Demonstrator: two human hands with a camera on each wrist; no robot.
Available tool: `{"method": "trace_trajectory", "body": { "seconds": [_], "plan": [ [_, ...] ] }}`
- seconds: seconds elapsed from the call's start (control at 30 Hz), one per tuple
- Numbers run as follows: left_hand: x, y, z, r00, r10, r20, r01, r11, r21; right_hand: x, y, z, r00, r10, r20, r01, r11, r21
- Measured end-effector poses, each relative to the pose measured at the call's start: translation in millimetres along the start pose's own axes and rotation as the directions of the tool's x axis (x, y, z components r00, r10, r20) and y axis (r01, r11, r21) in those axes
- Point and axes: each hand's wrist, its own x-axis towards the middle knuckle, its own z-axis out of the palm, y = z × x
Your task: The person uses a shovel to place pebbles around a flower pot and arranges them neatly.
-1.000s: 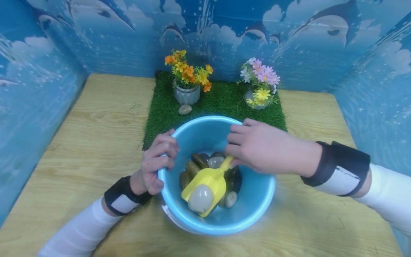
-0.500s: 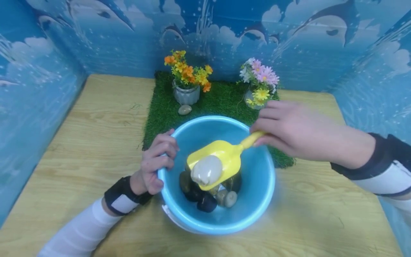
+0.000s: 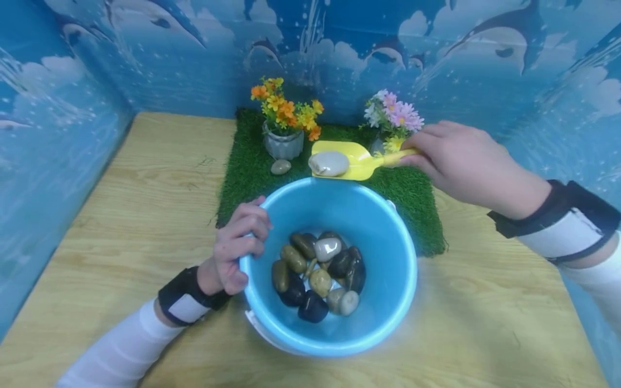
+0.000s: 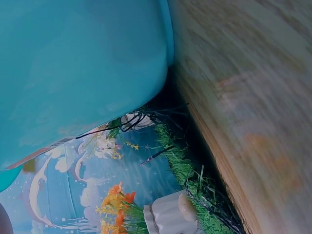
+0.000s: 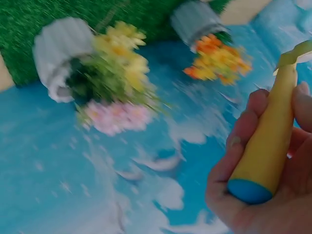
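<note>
While left grip [image 3: 242, 242] clasps bucket rim [image 3: 335, 350]; right grip [image 3: 468, 167] clasps scoop [image 3: 360, 160]; stone [image 3: 331, 163] at its front edge

In the head view your right hand [image 3: 468, 161] hides the handle end of the yellow scoop [image 3: 360, 163]; the right wrist view crops its blade and blurs the pink flowers [image 5: 117, 117].

We hook the fingers [image 3: 249, 222] of our left grip [image 3: 242, 245] inward, the left thumb [image 3: 236, 281] behind them. Behind that grip, to its left, our left wrist [image 3: 207, 276] and left forearm [image 3: 123, 345] slant back. Our right grip [image 3: 458, 159] we hold farther forward, its fingers curled in a clasp and the right thumb [image 5: 304, 111] opposite them. Our right wrist [image 3: 529, 189] and right forearm [image 3: 601, 276] slope back to its right.
</note>
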Motion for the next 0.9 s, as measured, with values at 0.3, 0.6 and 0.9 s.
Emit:
{"method": "trace_trajectory", "body": {
  "seconds": [0.3, 0.6, 0.9],
  "plan": [
    [-0.2, -0.5, -0.6, 1.0, -0.002, 0.005, 0.002, 1.0, 0.001, 29, 26, 58, 0.976, 0.152, 0.153, -0.159, 0.987, 0.034],
    [-0.1, 0.4, -0.7, 1.0, -0.003, 0.016, 0.003, 1.0, -0.005, 62, 30, 96, 0.944, 0.243, 0.225, -0.248, 0.969, -0.006],
    [0.8, 0.5, -1.5, 1.0, 0.002, 0.021, -0.002, 1.0, -0.003, 92, 19, 108, 0.972, 0.155, 0.178, -0.129, 0.98, -0.149]
  ]
}}
